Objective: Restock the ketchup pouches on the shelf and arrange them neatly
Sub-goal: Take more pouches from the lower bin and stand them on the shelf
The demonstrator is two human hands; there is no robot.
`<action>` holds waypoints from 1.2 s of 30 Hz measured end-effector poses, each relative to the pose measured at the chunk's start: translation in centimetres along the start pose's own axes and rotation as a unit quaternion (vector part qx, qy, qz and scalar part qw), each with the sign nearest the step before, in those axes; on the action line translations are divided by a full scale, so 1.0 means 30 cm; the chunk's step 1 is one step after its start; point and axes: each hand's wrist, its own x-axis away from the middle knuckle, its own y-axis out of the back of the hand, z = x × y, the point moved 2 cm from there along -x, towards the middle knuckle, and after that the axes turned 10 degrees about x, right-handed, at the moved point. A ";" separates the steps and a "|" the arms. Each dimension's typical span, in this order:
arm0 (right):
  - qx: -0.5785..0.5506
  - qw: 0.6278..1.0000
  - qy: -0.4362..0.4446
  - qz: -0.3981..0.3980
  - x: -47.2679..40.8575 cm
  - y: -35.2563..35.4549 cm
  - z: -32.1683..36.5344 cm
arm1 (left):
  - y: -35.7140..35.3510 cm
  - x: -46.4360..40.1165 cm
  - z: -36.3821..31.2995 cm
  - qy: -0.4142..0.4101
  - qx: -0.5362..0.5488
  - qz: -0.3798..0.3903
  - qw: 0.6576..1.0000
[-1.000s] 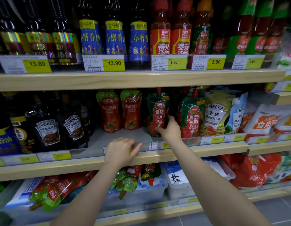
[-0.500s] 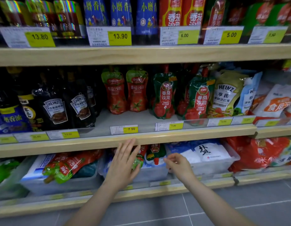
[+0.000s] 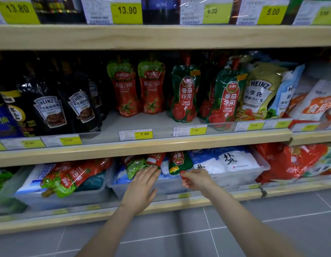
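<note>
Low in the centre of the frame, the right hand [image 3: 197, 179] pinches the red cap of an upside-down green ketchup pouch [image 3: 179, 163] lying in a clear plastic bin [image 3: 161, 188] on the bottom shelf. The left hand [image 3: 142, 186], fingers straight and relaxed, touches the neighbouring red-and-green pouch [image 3: 136, 165] in the same bin.

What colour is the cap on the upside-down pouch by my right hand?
Red; the pouch itself is dark green. The head view shows the cap at the right hand.

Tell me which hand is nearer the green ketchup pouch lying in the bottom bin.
Right. The right hand pinches the red cap of the green ketchup pouch; the left hand lies to its left, fingers on another pouch.
</note>
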 end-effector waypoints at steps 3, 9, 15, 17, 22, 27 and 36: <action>0.034 0.999 -0.007 0.026 0.063 0.116 -0.024 | -0.010 -0.003 -0.008 0.002 -0.007 -0.021 1.000; -0.046 0.999 0.002 -0.016 0.131 0.290 -0.071 | -0.027 -0.071 -0.120 -0.009 0.014 -0.048 0.999; -0.056 0.992 0.074 -0.089 0.139 0.347 -0.012 | -0.036 -0.237 -0.257 -0.025 0.153 -0.021 0.988; -0.026 0.995 0.077 -0.056 0.146 0.362 -0.002 | -0.054 -0.303 -0.269 -0.016 0.137 0.051 0.989; -0.093 0.993 0.031 -0.069 0.122 0.339 -0.043 | -0.102 -0.381 -0.288 0.011 0.053 0.128 0.990; -0.153 0.985 -0.007 -0.077 0.072 0.275 -0.096 | -0.143 -0.294 -0.293 0.022 0.042 0.107 0.993; 0.207 0.966 0.141 -0.067 0.175 0.413 0.054 | -0.061 -0.327 -0.305 0.010 0.088 0.037 0.995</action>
